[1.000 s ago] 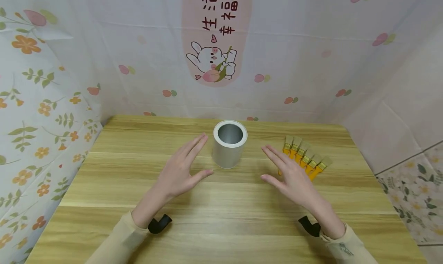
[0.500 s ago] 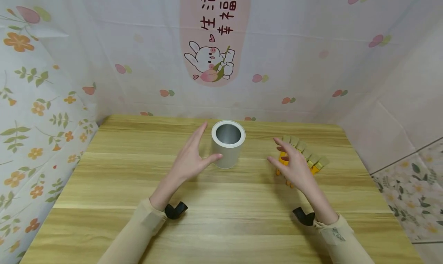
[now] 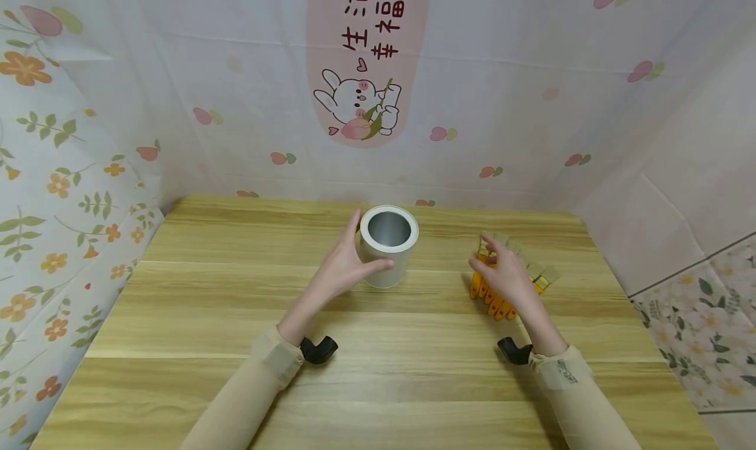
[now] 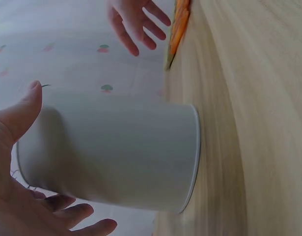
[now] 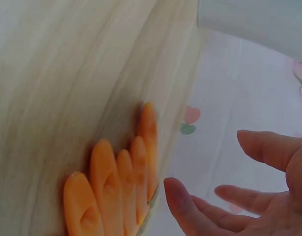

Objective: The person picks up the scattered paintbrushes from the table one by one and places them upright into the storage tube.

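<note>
A pale grey-white metal can, its top uncovered and inside bare metal, stands upright near the middle of the table. My left hand is spread around its left side, thumb across the front and fingers on the far side. In the left wrist view, a gap shows between the can's wall and some fingertips. Over a row of paintbrushes with orange handles hovers my right hand, its fingers loosely bent and holding nothing. From the right wrist, several brush handles show below that hand.
The wooden table ends at a patterned cloth hung behind it. More floral cloth closes in the left and right sides. A black wrist mount sits at the left cuff, another at the right.
My left hand has moved right and forward, coming around the can. The right hand has shifted slightly right, over the brushes, its fingers more bent. Can and brushes stay in place.
</note>
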`<state>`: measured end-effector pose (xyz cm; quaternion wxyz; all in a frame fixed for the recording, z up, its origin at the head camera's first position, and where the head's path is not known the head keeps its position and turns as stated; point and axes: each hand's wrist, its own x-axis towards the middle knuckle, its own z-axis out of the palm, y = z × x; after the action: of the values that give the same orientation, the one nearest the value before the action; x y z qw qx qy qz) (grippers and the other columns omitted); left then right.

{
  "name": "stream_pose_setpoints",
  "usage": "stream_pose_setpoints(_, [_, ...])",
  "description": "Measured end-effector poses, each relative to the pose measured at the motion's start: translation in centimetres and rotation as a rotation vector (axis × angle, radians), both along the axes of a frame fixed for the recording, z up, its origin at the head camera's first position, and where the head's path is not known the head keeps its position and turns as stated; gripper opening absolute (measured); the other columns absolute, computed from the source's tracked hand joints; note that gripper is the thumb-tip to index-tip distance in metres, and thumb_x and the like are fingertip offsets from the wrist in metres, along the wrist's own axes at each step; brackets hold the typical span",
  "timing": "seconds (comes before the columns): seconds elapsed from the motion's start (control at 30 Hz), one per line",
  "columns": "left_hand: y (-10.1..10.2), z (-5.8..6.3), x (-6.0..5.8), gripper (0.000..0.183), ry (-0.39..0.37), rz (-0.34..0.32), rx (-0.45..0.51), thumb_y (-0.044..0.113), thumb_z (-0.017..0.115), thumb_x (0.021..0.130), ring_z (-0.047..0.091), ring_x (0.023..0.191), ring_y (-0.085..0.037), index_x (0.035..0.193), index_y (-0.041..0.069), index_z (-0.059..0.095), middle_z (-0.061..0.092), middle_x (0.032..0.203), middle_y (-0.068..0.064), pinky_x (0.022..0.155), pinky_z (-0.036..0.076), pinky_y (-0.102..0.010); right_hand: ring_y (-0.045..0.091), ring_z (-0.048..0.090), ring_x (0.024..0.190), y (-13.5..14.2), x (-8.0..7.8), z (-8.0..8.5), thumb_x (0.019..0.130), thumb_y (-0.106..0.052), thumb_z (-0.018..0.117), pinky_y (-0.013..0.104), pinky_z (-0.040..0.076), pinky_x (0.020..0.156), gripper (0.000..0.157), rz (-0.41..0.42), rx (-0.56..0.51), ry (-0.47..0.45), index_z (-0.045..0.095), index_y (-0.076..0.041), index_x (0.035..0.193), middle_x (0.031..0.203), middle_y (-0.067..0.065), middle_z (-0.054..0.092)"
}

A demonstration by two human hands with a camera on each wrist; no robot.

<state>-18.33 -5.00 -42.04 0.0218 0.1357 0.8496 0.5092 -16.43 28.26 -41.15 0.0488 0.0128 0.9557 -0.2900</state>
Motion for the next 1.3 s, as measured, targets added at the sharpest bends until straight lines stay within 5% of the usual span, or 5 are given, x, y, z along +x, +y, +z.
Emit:
stream_pose_setpoints(0.4, [0.6, -0.7, -0.4, 0.114, 0.013, -0.015, 0.068, 0.035, 0.093, 0.075, 0.048, 0.142, -0.031, 0.162, 0.026, 0.02, 0.046, 0.155, -0.004, 0.116, 0.041, -0.06, 0.048, 0.063, 0.112, 0.1, -1.5, -0.5, 0.102, -0.029, 0.061, 0.058, 0.054, 0.091, 0.074, -0.027, 0.089, -0.08, 0.028, 0.007, 0.158, 0.144, 0.036, 0.052])
stream_pose_setpoints(0.67, [0.5, -0.6, -0.2, 0.113, 0.023, -0.007, 0.049, 0.037, 0.093, 0.075, 0.054, 0.137, -0.036, 0.162, 0.023, 0.022, 0.048, 0.153, -0.007, 0.114, 0.044, -0.06, 0.02, 0.042, 0.054, -0.6, -2.1, -1.0, 0.099, -0.019, 0.066, 0.043, 0.047, 0.068, 0.075, -0.035, 0.151, -0.087, 0.028, 0.011, 0.156, 0.131, 0.04, 0.057])
stream_pose_setpoints(0.77, [0.3, -0.6, -0.1, 0.112, 0.03, -0.007, 0.044, 0.037, 0.093, 0.074, 0.057, 0.134, -0.036, 0.161, 0.022, 0.025, 0.049, 0.151, -0.007, 0.112, 0.046, -0.059, 0.04, 0.064, 0.08, -1.0, -2.3, -1.2, 0.095, -0.013, 0.07, 0.055, 0.055, 0.089, 0.078, -0.038, 0.18, -0.072, 0.028, 0.013, 0.155, 0.143, 0.043, 0.047])
stream_pose_setpoints(0.9, [0.1, -0.6, 0.1, 0.112, 0.03, -0.016, 0.021, 0.038, 0.094, 0.073, 0.058, 0.133, -0.036, 0.16, 0.02, 0.026, 0.05, 0.151, -0.006, 0.111, 0.047, -0.058, 0.06, 0.047, 0.13, -1.3, -2.4, -1.5, 0.09, -0.008, 0.076, 0.067, 0.045, 0.108, 0.08, -0.031, 0.198, -0.035, 0.031, 0.016, 0.153, 0.148, 0.044, 0.041])
stream_pose_setpoints(1.3, [-0.7, 0.0, 0.2, 0.104, 0.003, -0.134, -0.01, 0.037, 0.094, 0.073, 0.058, 0.134, -0.033, 0.156, 0.027, 0.032, 0.052, 0.147, 0.0, 0.109, 0.05, -0.054, 0.059, 0.036, 0.139, -1.2, -3.2, -2.1, 0.089, -0.013, 0.077, 0.071, 0.033, 0.116, 0.087, -0.043, 0.184, -0.081, 0.028, 0.012, 0.156, 0.151, 0.042, 0.038])
